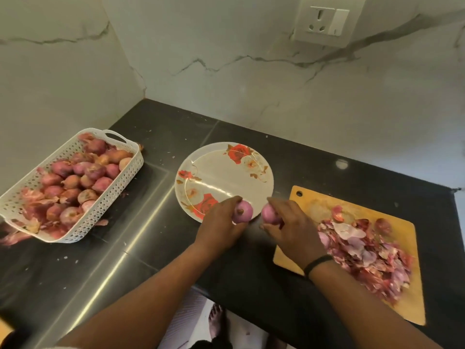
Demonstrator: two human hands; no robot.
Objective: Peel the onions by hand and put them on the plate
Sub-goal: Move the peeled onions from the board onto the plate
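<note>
A white plate (221,172) with red flower prints lies on the dark counter, with nothing on it. My left hand (221,220) grips a peeled pink onion (243,211) over the plate's near rim. Just to the right, my right hand (286,225) holds a second peeled onion (269,213) beside the plate's edge. The two onions are close together but apart. A white perforated basket (118,187) at the left holds several unpeeled red onions (83,177).
A wooden cutting board (307,197) at the right carries a heap of onion skins (364,250). Loose skins lie by the basket's near left corner. Marble walls form a corner behind the counter; a wall socket (327,20) sits high up. The counter's front edge runs under my forearms.
</note>
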